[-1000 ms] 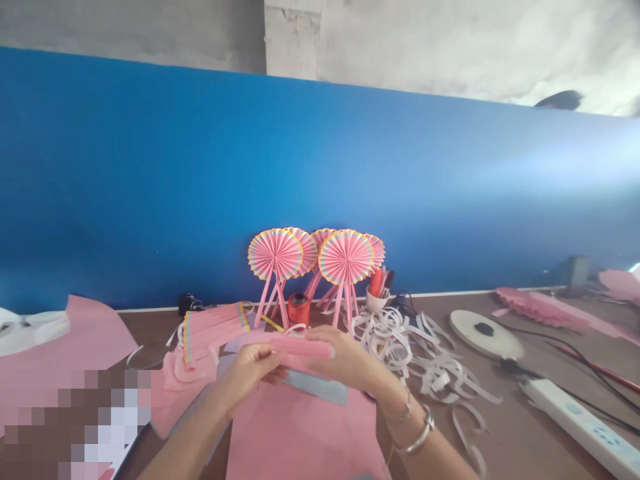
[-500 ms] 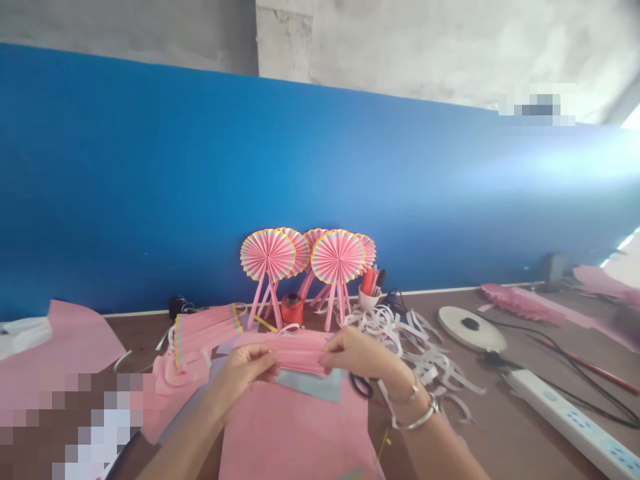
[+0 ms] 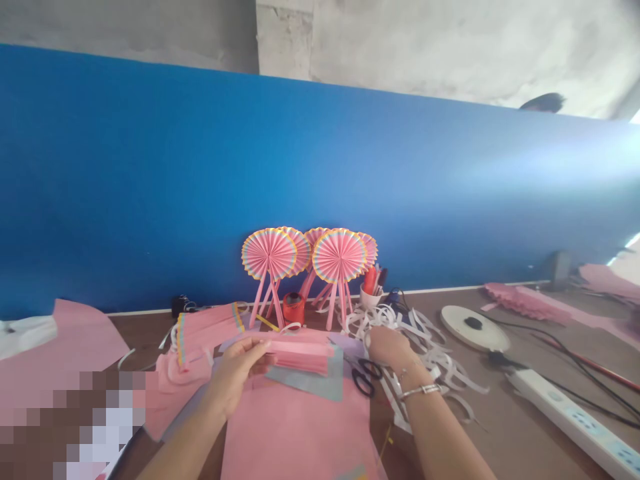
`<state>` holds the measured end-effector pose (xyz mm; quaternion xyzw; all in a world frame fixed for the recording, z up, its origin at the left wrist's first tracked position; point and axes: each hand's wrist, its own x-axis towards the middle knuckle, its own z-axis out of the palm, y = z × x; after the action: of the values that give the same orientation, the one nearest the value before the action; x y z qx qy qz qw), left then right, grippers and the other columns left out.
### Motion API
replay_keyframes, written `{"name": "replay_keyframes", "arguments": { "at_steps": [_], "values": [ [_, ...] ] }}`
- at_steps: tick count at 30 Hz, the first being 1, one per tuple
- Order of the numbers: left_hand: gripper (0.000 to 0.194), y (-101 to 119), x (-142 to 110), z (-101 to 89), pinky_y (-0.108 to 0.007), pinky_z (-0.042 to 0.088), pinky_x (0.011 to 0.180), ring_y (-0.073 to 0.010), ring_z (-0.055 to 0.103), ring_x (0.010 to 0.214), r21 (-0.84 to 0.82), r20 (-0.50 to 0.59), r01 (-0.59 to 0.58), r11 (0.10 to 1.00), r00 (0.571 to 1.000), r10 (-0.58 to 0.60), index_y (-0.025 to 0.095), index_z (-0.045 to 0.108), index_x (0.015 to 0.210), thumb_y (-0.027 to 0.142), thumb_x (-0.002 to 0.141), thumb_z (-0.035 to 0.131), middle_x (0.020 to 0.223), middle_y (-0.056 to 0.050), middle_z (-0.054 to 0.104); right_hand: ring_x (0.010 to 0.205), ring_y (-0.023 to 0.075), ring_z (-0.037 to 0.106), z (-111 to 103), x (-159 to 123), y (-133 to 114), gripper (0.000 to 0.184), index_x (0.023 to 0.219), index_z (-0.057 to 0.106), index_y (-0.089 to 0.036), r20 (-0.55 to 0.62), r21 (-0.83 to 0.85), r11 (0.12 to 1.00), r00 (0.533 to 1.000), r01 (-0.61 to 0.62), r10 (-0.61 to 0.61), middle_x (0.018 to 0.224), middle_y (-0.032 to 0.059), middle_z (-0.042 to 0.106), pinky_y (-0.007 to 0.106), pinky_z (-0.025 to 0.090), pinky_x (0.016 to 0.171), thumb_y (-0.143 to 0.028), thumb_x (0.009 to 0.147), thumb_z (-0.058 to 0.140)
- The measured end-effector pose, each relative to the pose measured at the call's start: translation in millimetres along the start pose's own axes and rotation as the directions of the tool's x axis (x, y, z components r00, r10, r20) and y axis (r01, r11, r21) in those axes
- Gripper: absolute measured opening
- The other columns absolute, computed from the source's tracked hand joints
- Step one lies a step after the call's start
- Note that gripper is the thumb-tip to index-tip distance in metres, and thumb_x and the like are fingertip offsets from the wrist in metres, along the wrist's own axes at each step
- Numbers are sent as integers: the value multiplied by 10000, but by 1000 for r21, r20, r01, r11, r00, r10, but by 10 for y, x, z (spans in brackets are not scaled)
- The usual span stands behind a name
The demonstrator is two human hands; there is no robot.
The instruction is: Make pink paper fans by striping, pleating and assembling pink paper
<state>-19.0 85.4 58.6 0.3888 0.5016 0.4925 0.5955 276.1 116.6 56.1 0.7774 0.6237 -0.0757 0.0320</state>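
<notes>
My left hand (image 3: 240, 373) pinches the left end of a pleated strip of pink paper (image 3: 300, 357), thumb on top. A grey-blue piece of paper (image 3: 310, 383) lies under the strip, over large pink paper sheets (image 3: 295, 433). My right hand (image 3: 393, 350), with bracelets at the wrist, is at the edge of a heap of curly white paper strips (image 3: 417, 327); its fingers are turned away and hidden, so what it holds cannot be made out. Black-handled scissors (image 3: 369, 375) lie between the pleated paper and my right hand.
Several round pink paper fans (image 3: 269, 255) stand on stick legs against the blue partition (image 3: 150, 180). A red tape roll (image 3: 293, 310) and a cup of pens (image 3: 371, 298) are beside them. Right are a white round hotplate (image 3: 465, 327) and a power strip (image 3: 575, 417); left, folded paper (image 3: 210, 330).
My right hand has let go of the pleated paper's right end and moved right to the white strips. The scissors are now more exposed. My left hand keeps its pinch.
</notes>
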Motion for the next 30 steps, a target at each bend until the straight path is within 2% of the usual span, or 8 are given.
{"name": "replay_keyframes", "arguments": {
  "at_steps": [5,14,16,18,20,22,25,30],
  "values": [
    [320,21,-9,-1,-212,478,567,-155,642,638,-7,18,-50,999,999,50,136,695,811,369,605,766,686,-36,667,874,292,651,-156,-20,10,189,812,684,-116,-44,115,993,999,-8,13,929,199,692,343,435,689,-162,709,533],
    [298,24,-30,32,-251,507,669,-140,586,662,-82,48,-114,990,992,118,157,694,809,367,609,763,707,-3,603,542,122,483,-556,-252,-10,297,562,439,-191,-155,450,887,987,107,-41,564,12,514,247,343,529,-262,830,334],
    [288,60,-71,63,-245,504,659,-132,569,646,-99,53,-116,988,991,122,161,687,782,366,596,767,676,10,589,547,116,470,-590,-350,-87,351,536,401,-197,-156,640,731,972,235,-175,544,-1,481,246,374,571,-321,856,326],
    [300,99,-120,94,-241,495,640,-131,561,635,-91,59,-116,989,991,122,160,683,787,376,593,761,680,6,597,529,111,432,-592,-432,-184,363,534,380,-204,-186,831,452,927,325,-325,525,-22,432,257,382,588,-373,855,365],
    [335,138,-174,120,-233,477,623,-135,565,643,-52,72,-124,991,989,127,158,681,840,379,599,751,709,-7,619,507,102,372,-564,-480,-289,342,550,370,-209,-212,932,188,886,311,-412,528,-46,373,261,372,576,-393,833,423],
    [385,173,-225,138,-227,457,626,-145,577,676,2,95,-150,989,984,149,163,670,924,383,616,737,746,-16,639,518,102,358,-516,-488,-386,303,571,389,-209,-214,964,45,863,263,-457,548,-51,366,263,367,580,-383,803,475],
    [417,207,-268,146,-229,445,669,-155,592,729,66,128,-198,978,974,189,172,644,1002,406,661,698,769,-12,648,585,120,433,-444,-443,-482,225,605,455,-199,-201,960,81,860,268,-469,592,-23,461,264,369,616,-343,769,506],
    [450,164,-240,114,-244,435,648,-160,599,657,40,149,-161,986,977,154,170,554,1114,450,765,597,647,-9,646,539,122,443,-373,-328,-473,105,695,510,-185,-214,818,478,941,319,-262,576,-16,510,245,327,554,-229,746,430]
  ]
}}
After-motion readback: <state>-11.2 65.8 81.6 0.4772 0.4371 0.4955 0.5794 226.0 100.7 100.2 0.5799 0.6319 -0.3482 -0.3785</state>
